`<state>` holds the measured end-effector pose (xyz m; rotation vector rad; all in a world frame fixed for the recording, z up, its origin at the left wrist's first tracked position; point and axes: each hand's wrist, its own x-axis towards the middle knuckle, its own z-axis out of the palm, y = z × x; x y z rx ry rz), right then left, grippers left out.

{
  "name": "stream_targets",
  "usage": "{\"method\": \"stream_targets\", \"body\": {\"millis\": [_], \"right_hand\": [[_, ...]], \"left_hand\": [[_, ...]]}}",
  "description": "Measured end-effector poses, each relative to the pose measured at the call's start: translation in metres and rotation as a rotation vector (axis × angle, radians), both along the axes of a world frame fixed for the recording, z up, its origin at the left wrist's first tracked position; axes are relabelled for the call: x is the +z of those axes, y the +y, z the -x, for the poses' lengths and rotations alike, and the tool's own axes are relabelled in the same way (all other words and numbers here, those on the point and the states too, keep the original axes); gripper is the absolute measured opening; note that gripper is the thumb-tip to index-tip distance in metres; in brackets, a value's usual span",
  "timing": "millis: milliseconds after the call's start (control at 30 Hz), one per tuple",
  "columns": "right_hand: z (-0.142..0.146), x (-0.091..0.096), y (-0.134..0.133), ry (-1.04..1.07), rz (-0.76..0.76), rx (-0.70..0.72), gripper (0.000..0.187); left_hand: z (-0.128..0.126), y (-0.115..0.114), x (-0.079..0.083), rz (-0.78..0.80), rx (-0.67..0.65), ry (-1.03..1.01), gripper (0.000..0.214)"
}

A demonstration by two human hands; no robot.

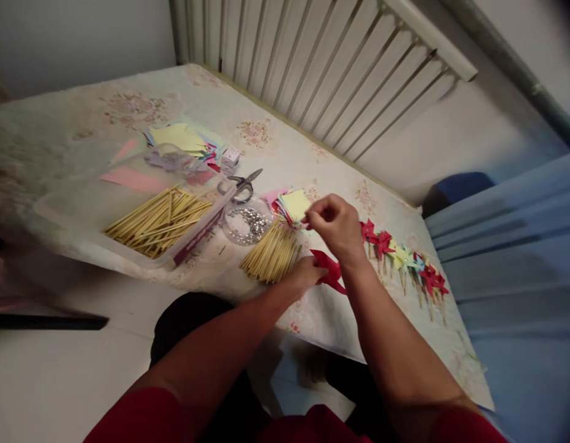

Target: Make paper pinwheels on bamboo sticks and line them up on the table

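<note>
My left hand (pixel 305 275) is closed on a red paper pinwheel (pixel 329 271), its folded corners sticking out past my fingers. Above it, my right hand (pixel 336 225) is raised with thumb and forefinger pinched together; whatever is between the fingertips is too small to make out. Just beyond that hand sits a stack of coloured paper squares (pixel 296 203) with a pale yellow one on top. Beside my left hand lies a bundle of thin wooden sticks (pixel 272 252). A round clear dish (pixel 229 231) of small silvery pieces touches the bundle's left side.
To the left stands a clear plastic box (pixel 160 261) with more sticks. Scissors (pixel 246 186), a small white box (pixel 230 157) and yellow paper sheets (pixel 178 139) lie behind. Finished pinwheels (pixel 383 243) on sticks line the right side. A radiator (pixel 303 67) backs the flowered tablecloth (pixel 285 157).
</note>
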<state>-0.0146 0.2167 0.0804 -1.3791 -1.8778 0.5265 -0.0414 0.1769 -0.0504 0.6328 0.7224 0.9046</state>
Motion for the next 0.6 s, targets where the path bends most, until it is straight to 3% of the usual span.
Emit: {"method": "stream_targets", "body": {"millis": [67, 133, 300, 433, 600], "right_hand": [[-0.040, -0.003, -0.022, 0.123, 0.007, -0.176, 0.005], [-0.080, -0.017, -0.046, 0.184, 0.008, -0.343, 0.009], [-0.146, -0.081, -0.104, 0.126, 0.130, -0.675, 0.012], [-0.158, -0.122, -0.133, -0.140, 0.224, -0.639, 0.017], [-0.155, -0.134, -0.135, -0.421, 0.207, -0.498, 0.020]], "left_hand": [[0.001, 0.002, 0.001, 0.033, 0.006, 0.056, 0.009], [0.001, 0.003, 0.002, 0.023, 0.017, 0.090, 0.006], [-0.001, 0.004, 0.002, 0.018, 0.049, 0.067, 0.006], [-0.003, 0.003, 0.002, 0.014, 0.034, 0.050, 0.007], [-0.002, 0.002, 0.002, -0.016, 0.023, 0.043, 0.008]]}}
